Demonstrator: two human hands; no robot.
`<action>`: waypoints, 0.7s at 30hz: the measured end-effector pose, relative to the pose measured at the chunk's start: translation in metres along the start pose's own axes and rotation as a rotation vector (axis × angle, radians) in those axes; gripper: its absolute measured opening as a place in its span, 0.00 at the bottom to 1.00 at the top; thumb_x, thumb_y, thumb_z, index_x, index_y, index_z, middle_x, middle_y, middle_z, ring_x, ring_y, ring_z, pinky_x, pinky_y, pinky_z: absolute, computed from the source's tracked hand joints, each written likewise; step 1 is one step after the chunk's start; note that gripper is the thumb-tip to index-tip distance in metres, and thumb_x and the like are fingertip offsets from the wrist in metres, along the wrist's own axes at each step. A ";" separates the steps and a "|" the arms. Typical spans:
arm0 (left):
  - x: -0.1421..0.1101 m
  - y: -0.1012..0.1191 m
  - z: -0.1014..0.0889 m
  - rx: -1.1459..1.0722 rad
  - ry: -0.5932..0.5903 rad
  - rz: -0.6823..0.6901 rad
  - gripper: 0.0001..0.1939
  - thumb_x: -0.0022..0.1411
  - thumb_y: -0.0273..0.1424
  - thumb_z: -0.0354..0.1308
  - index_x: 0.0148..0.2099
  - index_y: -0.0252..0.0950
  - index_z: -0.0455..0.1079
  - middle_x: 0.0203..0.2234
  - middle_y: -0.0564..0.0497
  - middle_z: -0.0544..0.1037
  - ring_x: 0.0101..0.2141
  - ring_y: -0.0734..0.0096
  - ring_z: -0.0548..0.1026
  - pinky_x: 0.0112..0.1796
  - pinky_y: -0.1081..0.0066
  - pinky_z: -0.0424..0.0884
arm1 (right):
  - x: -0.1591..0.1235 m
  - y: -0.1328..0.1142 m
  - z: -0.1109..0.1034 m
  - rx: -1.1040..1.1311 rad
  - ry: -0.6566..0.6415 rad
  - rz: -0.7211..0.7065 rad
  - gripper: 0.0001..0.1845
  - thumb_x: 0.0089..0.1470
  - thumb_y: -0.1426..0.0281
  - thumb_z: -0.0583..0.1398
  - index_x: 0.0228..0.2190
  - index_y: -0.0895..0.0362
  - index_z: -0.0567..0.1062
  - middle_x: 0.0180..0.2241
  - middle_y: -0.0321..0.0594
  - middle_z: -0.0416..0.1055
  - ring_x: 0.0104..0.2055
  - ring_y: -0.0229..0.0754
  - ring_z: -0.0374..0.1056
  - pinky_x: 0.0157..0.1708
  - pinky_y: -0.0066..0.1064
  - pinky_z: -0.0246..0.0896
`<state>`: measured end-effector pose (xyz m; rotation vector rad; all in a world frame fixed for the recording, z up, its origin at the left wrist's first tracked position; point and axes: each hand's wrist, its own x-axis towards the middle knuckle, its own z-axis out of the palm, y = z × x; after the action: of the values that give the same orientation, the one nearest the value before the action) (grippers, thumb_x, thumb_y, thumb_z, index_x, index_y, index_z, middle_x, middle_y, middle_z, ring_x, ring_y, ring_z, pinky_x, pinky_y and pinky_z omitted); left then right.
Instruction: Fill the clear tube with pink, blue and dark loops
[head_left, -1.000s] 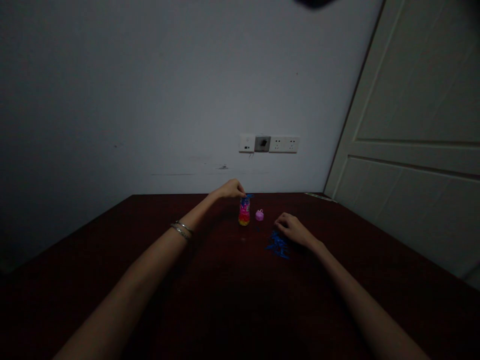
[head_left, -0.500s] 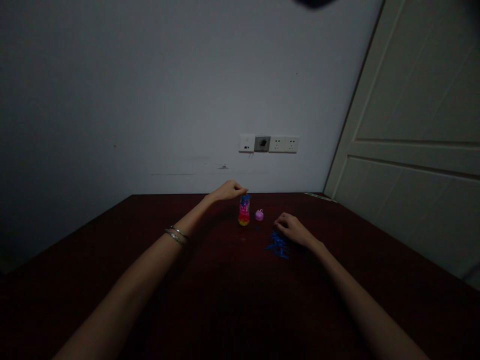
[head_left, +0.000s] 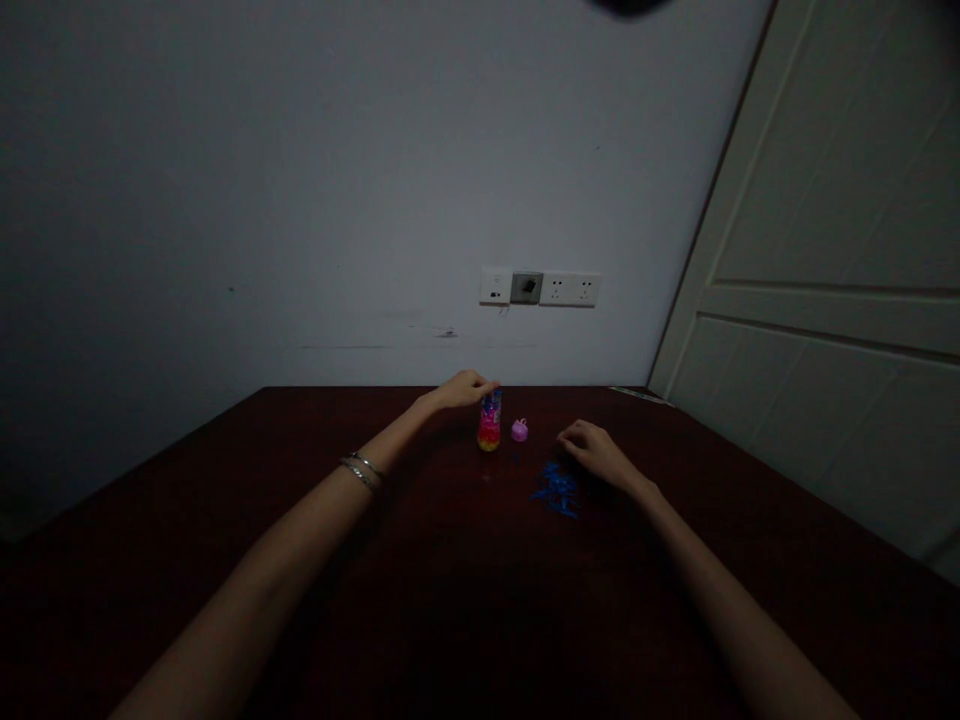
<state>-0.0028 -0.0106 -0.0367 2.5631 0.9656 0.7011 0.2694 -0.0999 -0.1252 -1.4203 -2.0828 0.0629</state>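
Note:
A small clear bottle (head_left: 489, 430) stands upright on the table, filled with yellow, red, pink and blue layers. My left hand (head_left: 466, 388) reaches over from the left, its closed fingertips at the bottle's mouth. Anything between those fingers is hidden. To the right of the bottle sits a pink cap (head_left: 520, 431) with a small loop on top. A loose pile of thin blue strips (head_left: 556, 490) lies nearer to me. Just above and right of that pile is my right hand (head_left: 591, 447), fingers curled together; whether they pinch a strip is too small to see.
The dark red-brown table (head_left: 450, 580) ends at a grey wall (head_left: 337, 200) with sockets (head_left: 570, 289). A pale panelled door (head_left: 825, 300) stands along the right side. A narrow light strip (head_left: 640, 395) lies at the table's back right edge. The light is dim.
My left hand has moved slightly right and down onto the bottle's mouth; blue bits that stuck out there no longer show. My right hand has lifted a little off the blue pile.

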 end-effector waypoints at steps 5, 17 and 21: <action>0.004 0.003 0.000 0.009 0.073 0.028 0.26 0.58 0.44 0.43 0.27 0.29 0.73 0.15 0.53 0.66 0.19 0.79 0.58 0.24 0.76 0.54 | 0.004 0.017 -0.008 0.080 -0.087 0.078 0.10 0.47 0.74 0.55 0.32 0.59 0.75 0.35 0.44 0.72 0.37 0.42 0.68 0.39 0.32 0.61; -0.011 0.021 0.006 -0.242 0.383 -0.053 0.27 0.58 0.44 0.43 0.28 0.28 0.74 0.15 0.53 0.67 0.20 0.78 0.62 0.25 0.76 0.56 | 0.012 0.017 -0.002 0.011 -0.380 0.072 0.11 0.38 0.76 0.58 0.28 0.57 0.75 0.30 0.39 0.74 0.32 0.40 0.68 0.33 0.28 0.61; -0.018 0.018 0.011 -0.323 0.425 -0.063 0.27 0.58 0.43 0.43 0.27 0.28 0.74 0.18 0.51 0.71 0.23 0.77 0.65 0.27 0.76 0.58 | 0.012 0.020 0.001 -0.029 -0.380 0.059 0.10 0.40 0.76 0.57 0.28 0.58 0.75 0.29 0.40 0.74 0.31 0.40 0.68 0.33 0.28 0.61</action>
<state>0.0010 -0.0368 -0.0442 2.1348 0.9544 1.3011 0.2831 -0.0810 -0.1279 -1.5851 -2.3488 0.3529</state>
